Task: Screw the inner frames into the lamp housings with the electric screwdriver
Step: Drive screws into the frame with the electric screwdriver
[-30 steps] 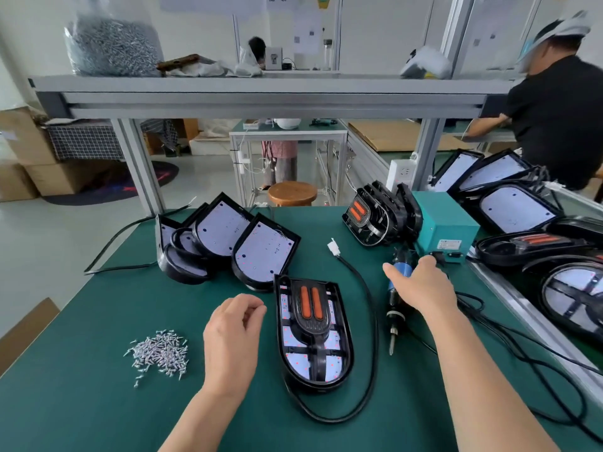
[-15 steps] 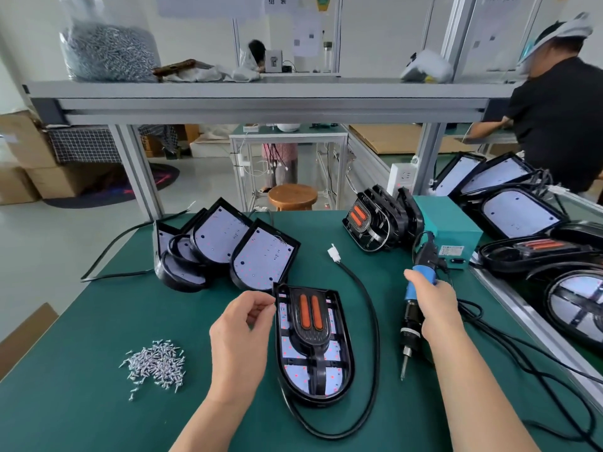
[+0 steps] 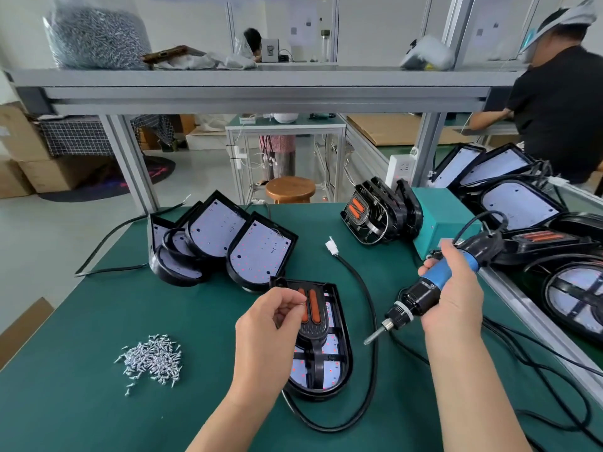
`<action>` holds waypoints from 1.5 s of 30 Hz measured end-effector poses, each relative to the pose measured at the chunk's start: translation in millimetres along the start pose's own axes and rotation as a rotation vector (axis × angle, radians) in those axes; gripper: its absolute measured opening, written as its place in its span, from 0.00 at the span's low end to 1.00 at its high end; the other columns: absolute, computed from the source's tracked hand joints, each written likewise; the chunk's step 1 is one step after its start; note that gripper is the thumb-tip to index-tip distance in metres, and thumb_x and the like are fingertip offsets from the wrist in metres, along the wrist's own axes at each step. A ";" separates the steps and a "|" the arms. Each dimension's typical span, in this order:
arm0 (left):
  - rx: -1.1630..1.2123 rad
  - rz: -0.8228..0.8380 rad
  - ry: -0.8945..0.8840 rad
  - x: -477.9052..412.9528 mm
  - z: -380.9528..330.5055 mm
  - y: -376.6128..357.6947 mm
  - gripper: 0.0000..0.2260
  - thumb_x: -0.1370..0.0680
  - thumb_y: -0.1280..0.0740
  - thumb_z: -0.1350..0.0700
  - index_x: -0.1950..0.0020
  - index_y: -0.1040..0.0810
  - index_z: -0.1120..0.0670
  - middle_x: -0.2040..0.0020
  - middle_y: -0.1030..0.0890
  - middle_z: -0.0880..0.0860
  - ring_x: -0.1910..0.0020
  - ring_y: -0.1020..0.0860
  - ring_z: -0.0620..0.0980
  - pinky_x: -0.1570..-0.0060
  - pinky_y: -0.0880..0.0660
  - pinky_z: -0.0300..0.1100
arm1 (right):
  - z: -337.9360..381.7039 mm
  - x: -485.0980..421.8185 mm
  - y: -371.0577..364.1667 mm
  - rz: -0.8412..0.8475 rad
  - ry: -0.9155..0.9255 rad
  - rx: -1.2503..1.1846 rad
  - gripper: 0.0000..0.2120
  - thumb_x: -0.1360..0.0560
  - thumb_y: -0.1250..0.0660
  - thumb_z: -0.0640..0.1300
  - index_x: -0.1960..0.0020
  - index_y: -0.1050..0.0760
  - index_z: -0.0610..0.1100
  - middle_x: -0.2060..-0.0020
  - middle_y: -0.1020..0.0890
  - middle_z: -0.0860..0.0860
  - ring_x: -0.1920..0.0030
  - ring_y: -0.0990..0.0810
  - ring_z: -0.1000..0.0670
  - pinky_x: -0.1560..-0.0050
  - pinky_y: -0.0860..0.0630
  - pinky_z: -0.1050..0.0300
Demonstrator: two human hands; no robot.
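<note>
The lamp housing (image 3: 348,360), with the inner frame (image 3: 315,329) seated in it, lies flat between the hands. The left hand (image 3: 270,321) is curled over the frame's upper left, thumb and forefinger pinching a small silvery item (image 3: 303,301) too small to identify. The right hand (image 3: 453,295) grips the electric screwdriver (image 3: 421,293), which is tilted with its bit pointing down-left toward the housing. Loose screws (image 3: 151,357) lie left of the left hand.
</note>
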State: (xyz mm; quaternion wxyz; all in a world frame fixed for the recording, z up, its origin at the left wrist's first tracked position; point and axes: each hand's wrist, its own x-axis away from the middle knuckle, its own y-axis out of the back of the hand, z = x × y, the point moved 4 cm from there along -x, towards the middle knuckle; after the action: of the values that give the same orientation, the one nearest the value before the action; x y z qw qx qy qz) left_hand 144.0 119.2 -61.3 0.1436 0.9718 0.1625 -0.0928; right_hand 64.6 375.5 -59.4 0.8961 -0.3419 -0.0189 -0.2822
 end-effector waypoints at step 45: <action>0.320 -0.011 0.135 17.4 -9.6 -27.9 0.14 0.24 0.28 0.66 0.60 0.16 0.46 0.66 0.17 0.49 0.67 0.22 0.42 0.63 0.23 0.33 | -6.8 33.3 -18.1 -0.179 0.005 -0.237 0.14 0.26 0.25 0.44 0.45 0.25 0.44 0.72 0.21 0.54 0.73 0.21 0.53 0.69 0.22 0.61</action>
State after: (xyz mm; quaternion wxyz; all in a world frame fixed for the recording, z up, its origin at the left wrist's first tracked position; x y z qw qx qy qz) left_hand 152.0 152.5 -63.1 -0.0247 0.9854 0.1601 -0.0526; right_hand 82.1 343.8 -46.1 0.8208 -0.4415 -0.0135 -0.3622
